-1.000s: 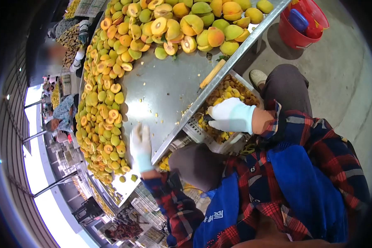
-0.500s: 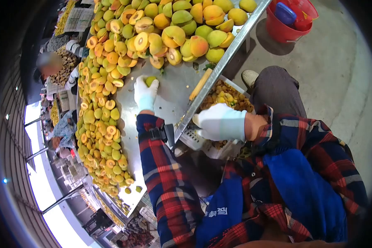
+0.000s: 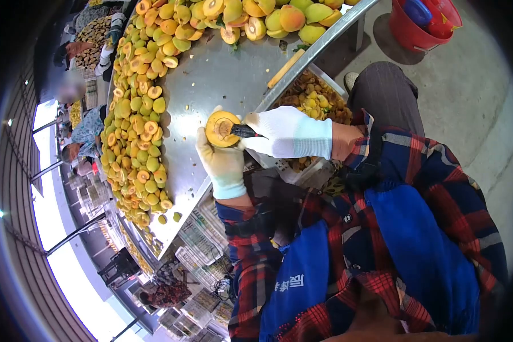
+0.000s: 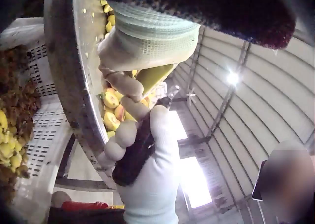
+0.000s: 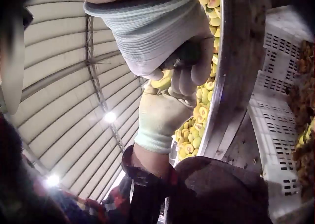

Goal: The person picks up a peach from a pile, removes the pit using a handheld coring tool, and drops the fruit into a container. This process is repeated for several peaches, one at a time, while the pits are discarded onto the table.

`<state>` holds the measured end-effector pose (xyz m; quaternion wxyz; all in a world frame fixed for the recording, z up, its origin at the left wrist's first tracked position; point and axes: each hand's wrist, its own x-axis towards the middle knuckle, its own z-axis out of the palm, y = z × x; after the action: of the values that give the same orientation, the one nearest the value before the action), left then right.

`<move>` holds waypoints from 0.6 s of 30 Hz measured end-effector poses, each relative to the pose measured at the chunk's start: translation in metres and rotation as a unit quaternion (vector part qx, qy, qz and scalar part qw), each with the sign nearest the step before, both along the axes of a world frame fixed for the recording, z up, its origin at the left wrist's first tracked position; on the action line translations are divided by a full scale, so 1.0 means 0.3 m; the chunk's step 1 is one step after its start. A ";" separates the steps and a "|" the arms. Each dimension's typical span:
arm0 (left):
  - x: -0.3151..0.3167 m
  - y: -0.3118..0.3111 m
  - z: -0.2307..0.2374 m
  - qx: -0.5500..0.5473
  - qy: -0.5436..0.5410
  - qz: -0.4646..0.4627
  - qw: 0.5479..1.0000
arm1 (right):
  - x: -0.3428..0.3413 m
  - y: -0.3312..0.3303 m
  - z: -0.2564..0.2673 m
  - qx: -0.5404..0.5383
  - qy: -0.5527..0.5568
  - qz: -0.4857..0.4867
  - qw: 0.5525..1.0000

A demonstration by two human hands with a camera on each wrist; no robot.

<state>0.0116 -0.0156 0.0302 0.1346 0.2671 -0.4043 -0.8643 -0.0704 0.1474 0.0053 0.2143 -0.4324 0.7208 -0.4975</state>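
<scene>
One round, halved yellow fruit point(image 3: 219, 127) sat pinched in your white-gloved left hand point(image 3: 224, 164); your white-gloved right hand point(image 3: 296, 133) gripped a black-handled tool point(image 3: 245, 131). Overpushing risked jabbing your palm.

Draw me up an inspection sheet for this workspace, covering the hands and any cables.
Surface: grey metal table, scattered with small bits.
Job's things: halved yellow-green fruit; black-handled tool at its cut face; heaped yellow-green fruit, much of it cut.
Clutter: tan-handled implement lying by the table edge.
Hands: white-gloved left hand holds the halved fruit; white-gloved right hand grips the tool.
Cables: thin dark tangle beyond the table, too small to identify.
Surroundings: red plastic bucket on the floor; people beyond the heap.
</scene>
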 end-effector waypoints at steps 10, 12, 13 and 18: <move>-0.007 0.077 -0.045 -0.292 -0.027 0.072 0.953 | -0.022 -0.023 -0.016 0.076 0.003 0.112 0.991; 0.001 0.060 -0.041 -0.381 -0.073 0.030 0.921 | -0.048 -0.012 -0.007 0.081 0.006 0.138 0.987; 0.002 0.049 -0.036 -0.379 -0.075 0.029 0.922 | -0.063 -0.007 -0.005 0.118 0.047 0.162 0.979; 0.010 0.007 -0.048 -0.348 -0.164 -0.067 0.920 | -0.089 0.008 -0.016 0.143 0.059 0.197 0.968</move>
<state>0.0146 -0.0135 0.0157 0.0928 0.3141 -0.7131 -0.6198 -0.0971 0.1498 0.0006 0.3248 -0.5590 0.6966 -0.3112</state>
